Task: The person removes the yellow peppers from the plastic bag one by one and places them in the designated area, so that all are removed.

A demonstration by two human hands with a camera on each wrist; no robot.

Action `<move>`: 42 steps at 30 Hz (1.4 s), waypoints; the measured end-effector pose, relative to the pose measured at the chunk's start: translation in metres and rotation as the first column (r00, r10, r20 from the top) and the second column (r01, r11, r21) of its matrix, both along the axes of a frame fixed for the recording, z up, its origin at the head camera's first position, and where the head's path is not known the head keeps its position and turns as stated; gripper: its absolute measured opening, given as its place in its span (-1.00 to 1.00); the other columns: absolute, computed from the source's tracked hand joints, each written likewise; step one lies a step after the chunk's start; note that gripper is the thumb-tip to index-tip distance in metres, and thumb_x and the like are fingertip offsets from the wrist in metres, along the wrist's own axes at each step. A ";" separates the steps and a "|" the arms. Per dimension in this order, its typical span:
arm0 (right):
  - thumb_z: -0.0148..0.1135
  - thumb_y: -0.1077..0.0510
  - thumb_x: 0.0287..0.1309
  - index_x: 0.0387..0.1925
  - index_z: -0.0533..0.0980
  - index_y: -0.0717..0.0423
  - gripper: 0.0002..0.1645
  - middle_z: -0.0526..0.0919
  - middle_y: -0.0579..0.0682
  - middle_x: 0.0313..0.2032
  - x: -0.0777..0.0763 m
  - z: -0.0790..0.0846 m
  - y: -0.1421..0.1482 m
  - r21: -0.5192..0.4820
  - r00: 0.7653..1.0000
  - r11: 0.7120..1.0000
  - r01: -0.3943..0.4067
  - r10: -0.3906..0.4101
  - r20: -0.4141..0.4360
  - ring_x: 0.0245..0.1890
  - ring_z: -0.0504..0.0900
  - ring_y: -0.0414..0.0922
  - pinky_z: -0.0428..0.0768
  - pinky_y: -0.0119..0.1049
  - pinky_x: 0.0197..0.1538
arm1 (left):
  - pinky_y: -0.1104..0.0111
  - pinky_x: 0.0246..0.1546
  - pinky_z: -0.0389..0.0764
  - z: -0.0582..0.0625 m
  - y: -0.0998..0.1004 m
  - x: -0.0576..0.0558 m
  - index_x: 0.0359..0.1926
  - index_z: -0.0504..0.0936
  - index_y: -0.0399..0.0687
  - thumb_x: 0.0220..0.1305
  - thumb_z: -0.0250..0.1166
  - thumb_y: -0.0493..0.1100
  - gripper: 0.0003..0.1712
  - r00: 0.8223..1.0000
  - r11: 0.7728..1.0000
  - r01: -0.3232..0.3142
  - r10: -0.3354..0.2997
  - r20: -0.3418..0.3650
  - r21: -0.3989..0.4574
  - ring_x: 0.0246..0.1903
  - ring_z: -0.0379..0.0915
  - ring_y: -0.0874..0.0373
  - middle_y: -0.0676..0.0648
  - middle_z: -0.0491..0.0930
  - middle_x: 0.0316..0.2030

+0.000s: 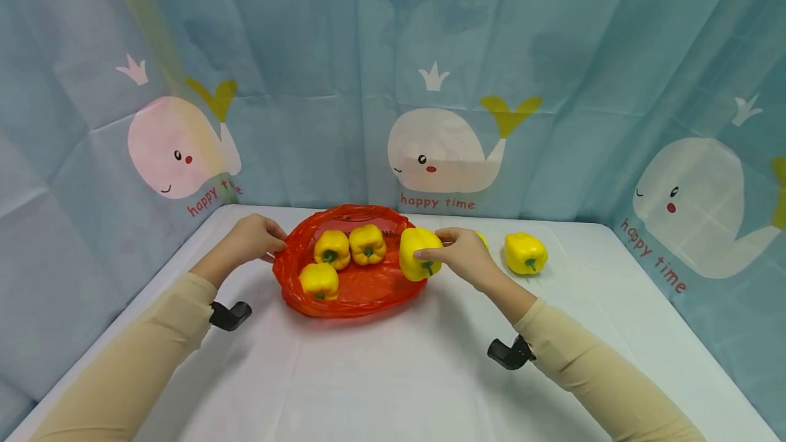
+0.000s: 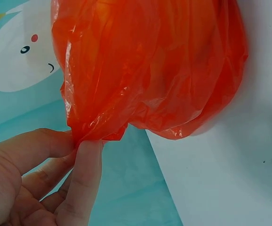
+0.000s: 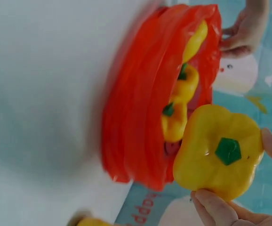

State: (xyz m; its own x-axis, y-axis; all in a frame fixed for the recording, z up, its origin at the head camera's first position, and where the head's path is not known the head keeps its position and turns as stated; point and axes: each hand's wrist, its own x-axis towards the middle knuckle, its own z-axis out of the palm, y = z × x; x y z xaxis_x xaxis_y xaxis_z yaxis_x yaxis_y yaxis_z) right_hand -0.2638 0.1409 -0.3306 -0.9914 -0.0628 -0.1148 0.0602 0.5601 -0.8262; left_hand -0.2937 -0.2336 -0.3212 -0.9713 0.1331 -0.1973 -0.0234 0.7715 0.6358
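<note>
A red plastic bag (image 1: 368, 292) stands open on the table with three yellow bell peppers (image 1: 368, 244) inside it. My left hand (image 1: 250, 241) pinches the bag's left rim; the left wrist view shows thumb and fingers (image 2: 86, 174) gathering the thin film. Another yellow bell pepper (image 3: 216, 150), its green stem facing the right wrist camera, is gripped between thumb and fingers of my right hand (image 1: 463, 256). That pepper overlaps the bag's right rim in the head view.
To the right on the white table (image 1: 368, 374) lies a yellow bell pepper (image 1: 525, 254). Part of one more pepper (image 1: 483, 240) shows behind my right hand. A blue curtain (image 1: 331, 87) with printed whales hangs along the table's back and sides.
</note>
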 end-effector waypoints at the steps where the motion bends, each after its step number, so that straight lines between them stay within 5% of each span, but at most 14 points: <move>1: 0.48 -0.18 -0.02 0.31 0.43 0.15 -0.09 0.57 0.14 0.23 0.000 0.000 0.004 0.011 1.000 1.000 0.006 -0.006 0.000 0.15 0.55 0.04 0.66 -0.12 0.13 | 0.16 -0.12 0.76 0.000 0.000 0.000 0.03 0.60 -0.45 0.35 0.23 -0.23 -0.64 1.000 1.000 0.001 -0.001 0.001 -0.001 -0.28 0.65 0.06 -0.34 0.66 -0.12; 6: 0.49 -0.20 -0.03 0.30 0.45 0.12 -0.09 0.58 0.15 0.21 -0.002 0.002 0.022 0.018 1.000 0.999 0.027 -0.027 0.008 0.03 0.61 0.02 0.73 -0.26 -0.10 | 0.19 -0.17 0.77 0.000 0.000 -0.001 0.03 0.59 -0.46 0.34 0.24 -0.23 -0.64 1.000 1.000 0.006 -0.006 0.006 -0.002 -0.27 0.65 0.06 -0.35 0.66 -0.13; 19: 0.45 -0.21 0.03 0.34 0.39 0.20 -0.06 0.53 0.20 0.27 0.001 0.010 0.056 0.053 0.999 0.998 0.029 -0.028 -0.017 0.21 0.52 0.09 0.56 -0.01 0.25 | 0.18 -0.18 0.77 0.000 0.000 -0.003 0.04 0.58 -0.47 0.35 0.24 -0.24 -0.64 1.000 1.000 0.003 -0.003 0.011 0.000 -0.28 0.67 0.07 -0.36 0.65 -0.12; 42: 0.37 -0.34 0.06 0.43 0.28 0.18 0.07 0.39 0.27 0.37 0.012 0.022 0.114 0.123 0.998 0.991 0.048 -0.044 -0.037 0.29 0.40 0.17 0.47 0.10 0.34 | 0.21 -0.17 0.77 0.001 0.001 -0.003 0.04 0.59 -0.43 0.35 0.23 -0.23 -0.65 1.000 1.000 -0.008 0.008 0.004 -0.007 -0.25 0.67 0.03 -0.34 0.66 -0.10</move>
State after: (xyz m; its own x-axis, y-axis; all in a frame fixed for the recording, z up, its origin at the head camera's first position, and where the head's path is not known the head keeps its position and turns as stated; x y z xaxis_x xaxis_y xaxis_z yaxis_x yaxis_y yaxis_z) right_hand -0.2521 0.2548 -0.3088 -0.9964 -0.0044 -0.0845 0.0610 0.6558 -0.7524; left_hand -0.2963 -0.2322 -0.3203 -0.9715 0.1238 -0.2023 -0.0325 0.7755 0.6305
